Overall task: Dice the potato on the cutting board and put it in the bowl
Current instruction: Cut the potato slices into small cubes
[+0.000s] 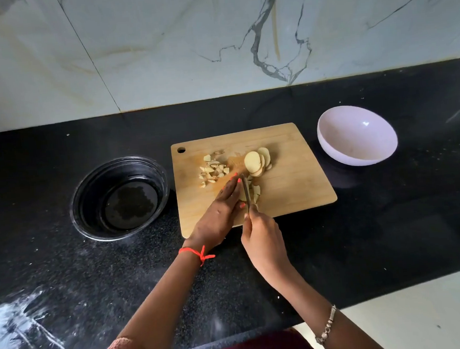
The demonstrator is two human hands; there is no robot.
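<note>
Right hand [261,240] curls its fingers around the knife [246,192], blade on potato pieces [256,191] at 6 o'clock of the cutting board [295,177]. Left hand [222,212] presses them with straight fingers. Slices [256,161] lie at centre, dice [213,171] at 9 o'clock. The white bowl [358,142] stands at 3 o'clock beside the board.

A black speckled countertop [364,218] is running across the view beneath a pale marble-patterned wall [185,40]; grey veins [266,61] are branching over the wall's right half; a round black dish [86,185] is standing upright on the countertop's left part, its bottom glistening; white powdery smears [12,323] are lying at the counter's near left corner; pale floor [426,310] is showing at lower right.
</note>
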